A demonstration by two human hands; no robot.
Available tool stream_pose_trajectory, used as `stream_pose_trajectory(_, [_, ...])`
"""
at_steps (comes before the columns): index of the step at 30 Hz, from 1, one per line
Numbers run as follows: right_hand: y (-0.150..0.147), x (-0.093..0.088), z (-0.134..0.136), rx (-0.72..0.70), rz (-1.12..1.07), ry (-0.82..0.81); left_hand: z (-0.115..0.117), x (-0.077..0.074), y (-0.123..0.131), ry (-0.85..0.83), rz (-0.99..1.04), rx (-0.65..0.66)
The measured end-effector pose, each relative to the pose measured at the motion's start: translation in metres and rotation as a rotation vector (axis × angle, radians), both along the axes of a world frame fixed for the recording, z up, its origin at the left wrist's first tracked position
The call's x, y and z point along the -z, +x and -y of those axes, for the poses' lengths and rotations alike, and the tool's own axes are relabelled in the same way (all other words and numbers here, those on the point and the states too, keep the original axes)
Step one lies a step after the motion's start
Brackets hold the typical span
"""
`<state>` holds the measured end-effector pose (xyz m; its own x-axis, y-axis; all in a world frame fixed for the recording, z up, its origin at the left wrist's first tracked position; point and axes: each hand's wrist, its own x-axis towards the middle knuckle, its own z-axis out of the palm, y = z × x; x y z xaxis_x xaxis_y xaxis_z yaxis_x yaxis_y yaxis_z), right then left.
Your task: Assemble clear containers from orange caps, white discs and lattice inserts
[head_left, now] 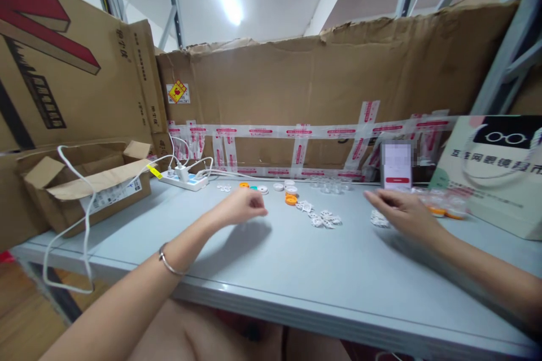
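Observation:
My left hand [242,206] hovers above the table with its fingers curled inward; whatever may be in them is hidden. Behind it are white round caps [262,189] and an orange cap [244,185]. My right hand [400,211] has its fingers stretched to the left, over a small pile of white pieces [380,219]. Between the hands lie several white lattice-like pieces [325,219], with an orange ring-shaped cap [291,199] just behind them to the left. Clear round containers [330,185] sit in a group at the back.
A phone [397,166] leans upright behind my right hand. Clear and orange containers [444,203] and a paper bag [491,175] stand at the right. On the left are a power strip [186,181], white cables and an open carton [114,194]. Cardboard [271,84] walls the back.

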<state>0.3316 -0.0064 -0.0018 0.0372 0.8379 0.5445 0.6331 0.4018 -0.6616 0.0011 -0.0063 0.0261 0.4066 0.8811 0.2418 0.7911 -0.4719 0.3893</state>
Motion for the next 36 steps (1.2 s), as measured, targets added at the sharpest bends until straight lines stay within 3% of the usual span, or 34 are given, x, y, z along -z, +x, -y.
stream_pose_trajectory(4, [-0.066,-0.013,0.006,-0.406,0.279,-0.034,0.025,0.021,0.030,0.017,0.000,0.109])
stream_pose_trajectory(6, [-0.093,-0.016,0.004,-0.508,0.299,-0.040,0.028,0.025,0.031,0.016,-0.007,0.118])
stream_pose_trajectory(10, [-0.118,-0.013,-0.009,-0.518,0.232,-0.049,0.009,0.019,0.018,0.013,-0.032,0.063])
stream_pose_trajectory(14, [-0.110,-0.004,-0.020,-0.466,0.135,-0.099,-0.033,0.015,-0.001,0.077,-0.115,-0.105])
stream_pose_trajectory(18, [-0.100,0.001,-0.022,-0.450,0.094,-0.152,-0.067,0.026,-0.007,0.098,-0.222,-0.181])
stream_pose_trajectory(21, [-0.100,0.002,-0.022,-0.455,0.075,-0.180,-0.073,0.032,-0.004,0.121,-0.264,-0.180])
stream_pose_trajectory(25, [-0.100,0.001,-0.020,-0.480,0.055,-0.204,-0.054,0.021,-0.001,0.211,-0.252,-0.127])
stream_pose_trajectory(30, [-0.099,-0.003,-0.013,-0.508,0.047,-0.254,0.000,0.003,0.003,0.318,-0.149,0.050])
stream_pose_trajectory(33, [-0.102,-0.003,-0.011,-0.530,0.058,-0.276,0.025,0.007,0.005,0.376,-0.071,0.263])
stream_pose_trajectory(36, [-0.104,-0.001,-0.011,-0.578,0.087,-0.288,0.033,0.017,0.007,0.432,-0.101,0.341])
